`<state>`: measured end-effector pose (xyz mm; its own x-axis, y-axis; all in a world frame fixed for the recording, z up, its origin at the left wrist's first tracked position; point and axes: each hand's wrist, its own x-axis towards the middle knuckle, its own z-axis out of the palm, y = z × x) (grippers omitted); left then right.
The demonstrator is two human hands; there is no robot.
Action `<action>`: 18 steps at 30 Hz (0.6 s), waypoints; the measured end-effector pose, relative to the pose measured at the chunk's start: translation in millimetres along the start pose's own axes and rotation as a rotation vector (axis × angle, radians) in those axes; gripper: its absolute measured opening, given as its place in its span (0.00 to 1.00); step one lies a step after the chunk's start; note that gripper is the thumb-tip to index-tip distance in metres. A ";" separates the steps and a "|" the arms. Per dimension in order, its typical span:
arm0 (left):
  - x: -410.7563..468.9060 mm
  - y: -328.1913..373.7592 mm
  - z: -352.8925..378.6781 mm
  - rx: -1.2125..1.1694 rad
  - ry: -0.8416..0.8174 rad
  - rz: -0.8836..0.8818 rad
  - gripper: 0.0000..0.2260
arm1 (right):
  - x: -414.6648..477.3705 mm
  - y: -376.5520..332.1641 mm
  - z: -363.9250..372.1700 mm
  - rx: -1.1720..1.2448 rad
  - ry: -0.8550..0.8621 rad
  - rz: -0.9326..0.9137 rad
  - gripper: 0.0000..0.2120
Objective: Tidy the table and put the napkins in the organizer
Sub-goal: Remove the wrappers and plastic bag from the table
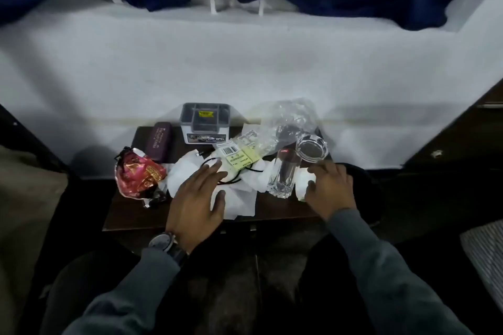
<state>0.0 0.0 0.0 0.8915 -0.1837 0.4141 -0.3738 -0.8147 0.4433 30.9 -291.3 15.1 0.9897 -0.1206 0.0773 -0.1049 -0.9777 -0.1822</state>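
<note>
Several crumpled white napkins (pixel 239 198) lie spread over the middle of a small dark table (pixel 128 215). My left hand (pixel 197 198) rests flat on them, fingers straight. A white napkin (pixel 303 181) lies at the right front, and my right hand (pixel 328 187) has its fingers curled round its edge. A grey organizer (pixel 205 122) with open compartments stands at the table's back edge. Paper tags (pixel 236 155) on a black cord lie on the napkins.
A tall clear glass (pixel 284 174) stands between my hands. A glass ashtray (pixel 311 148) and clear plastic wrap (pixel 288 122) sit at the back right. A red foil wrapper (pixel 136 174) lies at the left, a purple case (pixel 159 141) behind it.
</note>
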 end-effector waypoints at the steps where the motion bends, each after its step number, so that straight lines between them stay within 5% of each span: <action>1: 4.0 -3.6 4.5 -0.041 0.013 -0.010 0.17 | 3.1 2.6 2.5 -0.053 -0.045 0.020 0.20; 11: 31.5 5.7 25.1 -0.149 0.089 -0.098 0.15 | 4.1 1.9 40.9 -0.293 -0.138 -0.057 0.20; 18: 31.6 12.5 29.2 -0.234 0.086 -0.130 0.17 | -5.4 -11.2 -6.5 -0.091 0.251 -0.107 0.06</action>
<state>31.0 -32.0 -4.6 0.9147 -0.0303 0.4031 -0.3153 -0.6776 0.6645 26.1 -280.8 23.1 0.9418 -0.0439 0.3333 -0.0210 -0.9972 -0.0721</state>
